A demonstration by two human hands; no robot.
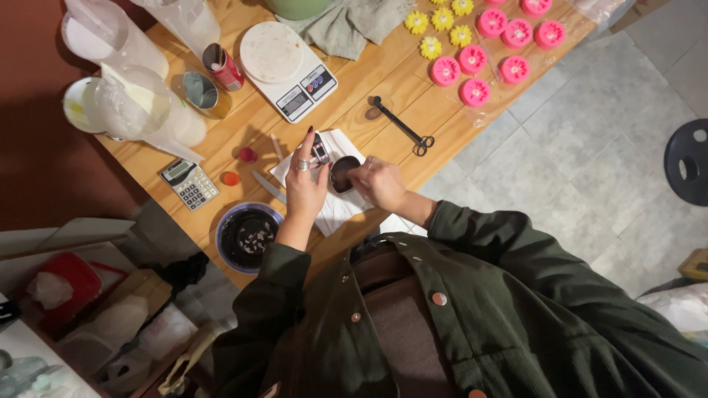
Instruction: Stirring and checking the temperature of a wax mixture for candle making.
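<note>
My left hand (304, 186), a ring on one finger, pinches a small dark gadget (320, 150) with its index finger raised. Just to its right, my right hand (380, 181) grips a small round dark container (343, 173), tilted towards the left hand. Both hands hover over a white paper sheet (335, 210) at the near edge of the wooden table (383, 81). What is inside the container is too dark to make out.
On the table are a white kitchen scale (284, 63), a calculator (190, 183), a dark bowl (248, 236), a black long-handled trimmer (402, 125), a knife (267, 186), a red can (223, 66), plastic jugs (140, 107), and pink (487, 51) and yellow flower candles (442, 26). A black stool (689, 162) stands on the right.
</note>
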